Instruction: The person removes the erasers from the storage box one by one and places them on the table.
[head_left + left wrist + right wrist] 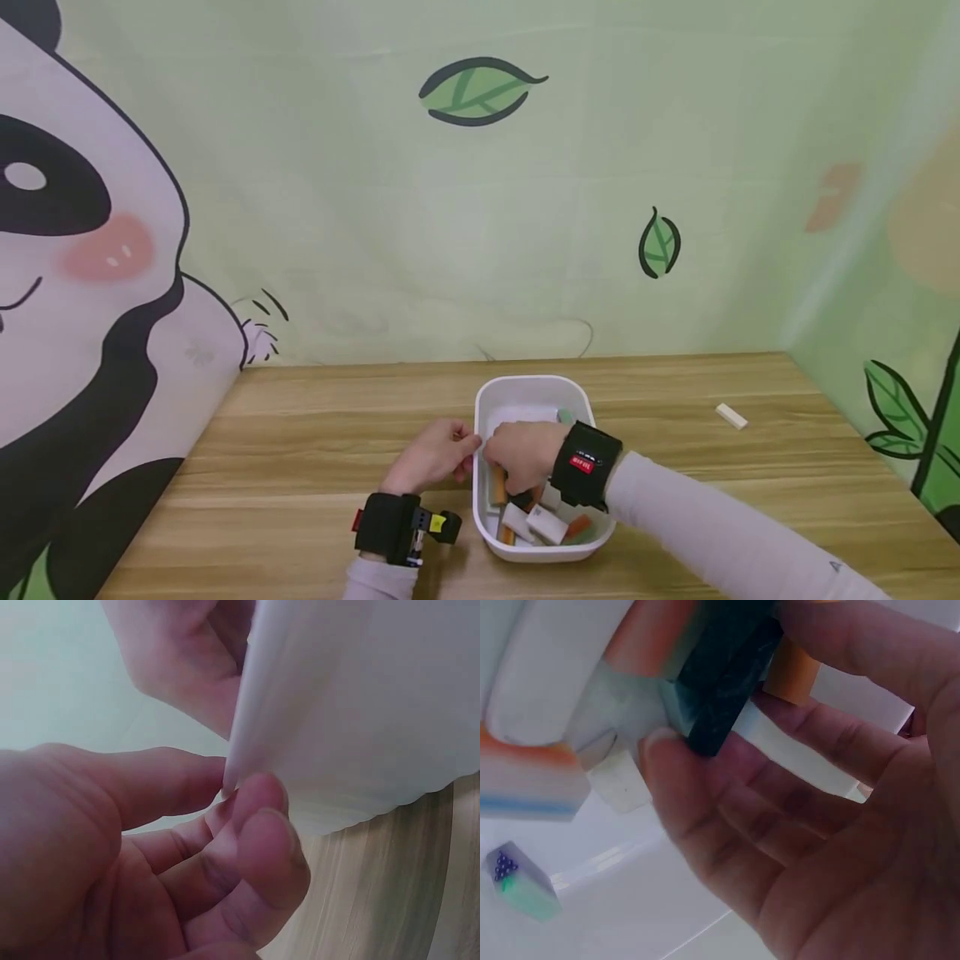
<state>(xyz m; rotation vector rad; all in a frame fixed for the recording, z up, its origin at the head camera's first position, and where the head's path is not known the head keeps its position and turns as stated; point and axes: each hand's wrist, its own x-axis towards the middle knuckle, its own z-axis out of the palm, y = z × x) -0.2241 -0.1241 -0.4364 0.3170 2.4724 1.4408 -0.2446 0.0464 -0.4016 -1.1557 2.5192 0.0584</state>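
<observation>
A white plastic bin (531, 385) stands on the table with several block-shaped erasers inside. My left hand (433, 458) is at the bin's left side; its thumb and fingertips pinch the rim (238, 742). My right hand (527, 450) reaches down into the bin. In the right wrist view the thumb and fingers of my right hand (780, 817) curl about a dark green eraser (731, 694). An orange block (791, 671) lies close to the thumb. White erasers (546, 525) lie in the bin's near end, beside an orange one (577, 527).
A single white eraser (731, 416) lies on the wooden table (315, 467) to the right of the bin. A small green and purple eraser (525, 881) lies apart on the bin floor. Behind the table hangs a green printed backdrop (360, 208).
</observation>
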